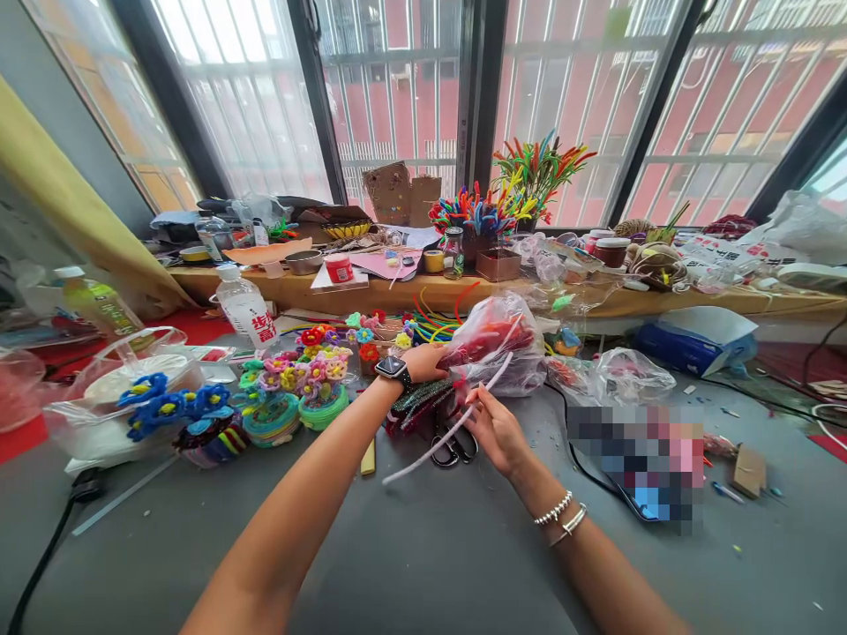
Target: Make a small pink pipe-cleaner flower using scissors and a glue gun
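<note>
A white pipe cleaner (423, 461) is pinched in my right hand (496, 429), slanting from lower left to upper right. My left hand (423, 362), with a black watch on its wrist, reaches against a clear plastic bag (522, 370) of red pipe cleaners (486, 339); its fingertips are hidden there. Below the bag lie dark glittery pipe cleaners (420, 406). Black-handled scissors (445, 454) rest on the grey table, partly behind the white pipe cleaner.
Pipe-cleaner flowers in pots (271, 419) stand left, near a white-labelled bottle (244, 309). A phone (641, 494), partly blurred out, and a blue packet (688, 339) lie right. Behind, a wooden ledge (410, 295) carries jars and bundles of coloured pipe cleaners (476, 216). A black cable (569, 432) crosses the table.
</note>
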A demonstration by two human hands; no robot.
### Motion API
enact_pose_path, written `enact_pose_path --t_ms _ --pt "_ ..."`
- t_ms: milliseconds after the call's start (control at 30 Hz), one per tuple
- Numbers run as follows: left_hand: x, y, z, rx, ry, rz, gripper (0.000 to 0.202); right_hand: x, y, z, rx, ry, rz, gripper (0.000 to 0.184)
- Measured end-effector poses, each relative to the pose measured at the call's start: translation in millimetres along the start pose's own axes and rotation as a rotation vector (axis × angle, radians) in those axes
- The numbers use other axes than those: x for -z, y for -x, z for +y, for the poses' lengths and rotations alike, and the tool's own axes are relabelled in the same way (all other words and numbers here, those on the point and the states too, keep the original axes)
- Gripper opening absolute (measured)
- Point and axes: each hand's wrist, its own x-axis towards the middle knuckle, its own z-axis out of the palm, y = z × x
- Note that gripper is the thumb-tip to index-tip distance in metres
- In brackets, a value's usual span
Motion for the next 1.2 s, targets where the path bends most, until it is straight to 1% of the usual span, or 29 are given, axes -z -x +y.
enact_pose_path --t_ms 67,167,267,300,367,433,533,633,767,833,900,967,1033,1067,1100,1133,1200 --pt "3.0 4 1 0.003 -0.012 0.032 0.055 3 2 -3 -0.021 0.016 0.016 0.025" --pt "6.7 19 6 0.011 -0.021 0.085 0.068 12 11 -14 -0.050 0.074 0.044 0.025" --pt "5.3 38 12 0.009 -0.027 0.130 0.077 26 24 -28 -0.050 0.157 0.092 0.025" --pt "3.2 42 14 0.010 -0.039 0.146 0.085 31 27 -32 -0.050 0.174 0.106 0.025" --pt "-2.8 46 18 0.030 -0.090 0.137 0.098 39 33 -38 -0.051 0.187 0.124 0.026" --pt "-9.9 43 23 0.083 -0.164 0.100 0.103 45 36 -40 -0.054 0.181 0.134 0.025" --pt "-18.4 28 30 0.172 -0.226 0.069 0.102 50 38 -39 -0.064 0.170 0.132 0.026" --pt "-21.8 16 36 0.213 -0.246 0.095 0.094 52 39 -36 -0.076 0.175 0.132 0.026" --pt "-18.3 16 39 0.222 -0.261 0.151 0.062 56 38 -33 -0.072 0.180 0.163 0.028" --pt "-11.9 20 42 0.200 -0.265 0.186 0.052 59 37 -34 -0.059 0.161 0.184 0.027" --pt "-0.8 21 47 0.172 -0.270 0.228 0.051 61 36 -36 -0.031 0.133 0.210 0.027" --pt "15.3 17 55 0.145 -0.275 0.274 0.054 62 36 -39 0.001 0.111 0.214 0.027" --pt "34.5 6 61 0.128 -0.284 0.332 0.059 63 37 -43 0.030 0.101 0.186 0.028" --pt "44.3 -2 63 0.113 -0.306 0.390 0.061 62 38 -45 0.038 0.098 0.170 0.028" --pt "53.3 -11 63 0.093 -0.327 0.441 0.064 62 39 -46 0.039 0.095 0.161 0.028" --pt "61.1 -21 62 0.071 -0.342 0.468 0.068 61 40 -46 0.037 0.091 0.157 0.028" --pt "71.2 -41 54 0.038 -0.371 0.459 0.072 59 41 -46 0.023 0.083 0.157 0.027"
